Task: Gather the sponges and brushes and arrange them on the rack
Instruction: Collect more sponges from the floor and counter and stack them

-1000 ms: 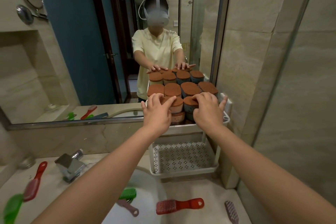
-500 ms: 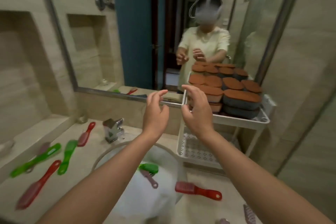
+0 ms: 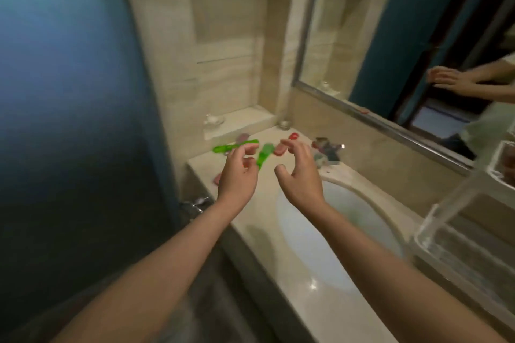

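Observation:
Several brushes lie on the beige counter (image 3: pixel 250 217) at its far left end: a green brush (image 3: pixel 235 145), a second green brush (image 3: pixel 263 154), a red brush (image 3: pixel 284 145) and part of another red one (image 3: pixel 216 179) behind my left wrist. My left hand (image 3: pixel 238 172) and my right hand (image 3: pixel 299 172) hover above the counter just in front of these brushes, fingers loosely curved, holding nothing. The white rack (image 3: pixel 457 225) is blurred at the right edge; its upper shelf (image 3: pixel 501 159) barely shows.
A white sink basin (image 3: pixel 334 228) is set in the counter right of my hands. The chrome tap (image 3: pixel 327 149) stands behind it. A mirror (image 3: pixel 404 50) covers the back wall. A tiled niche with a ledge (image 3: pixel 239 120) and a small dish sits at the far left.
My hands left the sponges on the rack's top shelf and swung left over the counter. The view turned left, so the rack moved to the right edge.

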The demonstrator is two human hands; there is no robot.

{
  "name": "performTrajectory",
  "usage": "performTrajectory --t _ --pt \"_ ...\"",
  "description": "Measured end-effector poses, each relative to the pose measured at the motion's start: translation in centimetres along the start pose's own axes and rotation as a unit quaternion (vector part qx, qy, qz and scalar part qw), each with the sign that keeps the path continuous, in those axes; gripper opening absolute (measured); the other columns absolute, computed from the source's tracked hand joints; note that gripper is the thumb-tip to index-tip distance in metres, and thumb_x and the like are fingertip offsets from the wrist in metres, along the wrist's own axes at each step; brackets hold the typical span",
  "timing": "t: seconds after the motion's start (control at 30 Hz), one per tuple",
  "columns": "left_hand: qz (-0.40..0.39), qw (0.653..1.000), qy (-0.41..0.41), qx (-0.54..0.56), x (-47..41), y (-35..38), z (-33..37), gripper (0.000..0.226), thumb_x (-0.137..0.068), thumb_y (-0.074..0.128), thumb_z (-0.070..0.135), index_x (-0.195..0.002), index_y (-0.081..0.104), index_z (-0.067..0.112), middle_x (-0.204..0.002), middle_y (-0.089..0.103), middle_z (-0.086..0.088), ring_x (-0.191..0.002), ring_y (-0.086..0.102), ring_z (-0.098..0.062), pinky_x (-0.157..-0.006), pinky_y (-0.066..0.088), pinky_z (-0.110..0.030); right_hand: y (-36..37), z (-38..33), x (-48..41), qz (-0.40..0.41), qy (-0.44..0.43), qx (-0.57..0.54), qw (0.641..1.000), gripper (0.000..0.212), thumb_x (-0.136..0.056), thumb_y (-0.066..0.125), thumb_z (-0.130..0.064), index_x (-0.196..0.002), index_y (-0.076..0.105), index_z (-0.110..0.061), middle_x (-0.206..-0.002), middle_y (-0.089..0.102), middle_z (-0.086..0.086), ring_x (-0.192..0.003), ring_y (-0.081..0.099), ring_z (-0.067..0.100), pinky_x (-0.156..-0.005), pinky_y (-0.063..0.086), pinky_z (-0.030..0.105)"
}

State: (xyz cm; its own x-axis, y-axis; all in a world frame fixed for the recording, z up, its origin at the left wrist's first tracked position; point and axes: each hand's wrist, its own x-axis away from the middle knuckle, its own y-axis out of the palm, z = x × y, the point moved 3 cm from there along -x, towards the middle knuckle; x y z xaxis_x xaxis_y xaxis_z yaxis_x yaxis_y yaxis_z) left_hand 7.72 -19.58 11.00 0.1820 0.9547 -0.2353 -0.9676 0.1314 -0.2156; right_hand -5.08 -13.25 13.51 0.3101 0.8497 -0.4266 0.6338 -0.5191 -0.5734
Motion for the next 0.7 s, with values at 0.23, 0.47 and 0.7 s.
performTrajectory --t 0.23,0.47,0.7 --pt "0.138 0.987 -0.067 -0.047 3.9 -16.0 -4.9 0.038 -0.089 0.047 0.000 -0.107 0.054 0.033 -0.117 0.055 0.006 -0.093 0.060 -0.004 -0.082 0.047 -0.016 14.0 -8.6 2.7 -0.147 -0.042 -0.051 0.987 0.048 -0.083 0.058 -0.016 -0.130 0.052 -0.017 -0.132 0.049 -0.001 -0.117 0.051 0.015 -0.103 0.042 0.034" --pt "0.253 0.954 -0.133 -0.094 11.8 -31.3 -9.2 0.037 -0.089 0.047 -0.006 -0.112 0.057 0.021 -0.117 0.054 0.000 -0.094 0.060 -0.010 -0.079 0.045 -0.011 26.7 -18.9 9.5 -0.296 -0.086 -0.094 0.947 0.049 -0.090 0.055 -0.021 -0.138 0.046 -0.023 -0.142 0.040 -0.005 -0.128 0.045 0.010 -0.104 0.043 0.033" --pt "0.371 0.899 -0.187 -0.138 22.0 -43.6 -11.7 0.036 -0.090 0.049 -0.001 -0.116 0.057 0.022 -0.115 0.055 0.003 -0.095 0.059 -0.009 -0.087 0.044 -0.020 35.9 -29.0 17.9 -0.407 -0.164 -0.145 0.887 0.049 -0.088 0.055 -0.017 -0.136 0.048 -0.022 -0.137 0.042 -0.005 -0.122 0.049 0.010 -0.095 0.048 0.035"
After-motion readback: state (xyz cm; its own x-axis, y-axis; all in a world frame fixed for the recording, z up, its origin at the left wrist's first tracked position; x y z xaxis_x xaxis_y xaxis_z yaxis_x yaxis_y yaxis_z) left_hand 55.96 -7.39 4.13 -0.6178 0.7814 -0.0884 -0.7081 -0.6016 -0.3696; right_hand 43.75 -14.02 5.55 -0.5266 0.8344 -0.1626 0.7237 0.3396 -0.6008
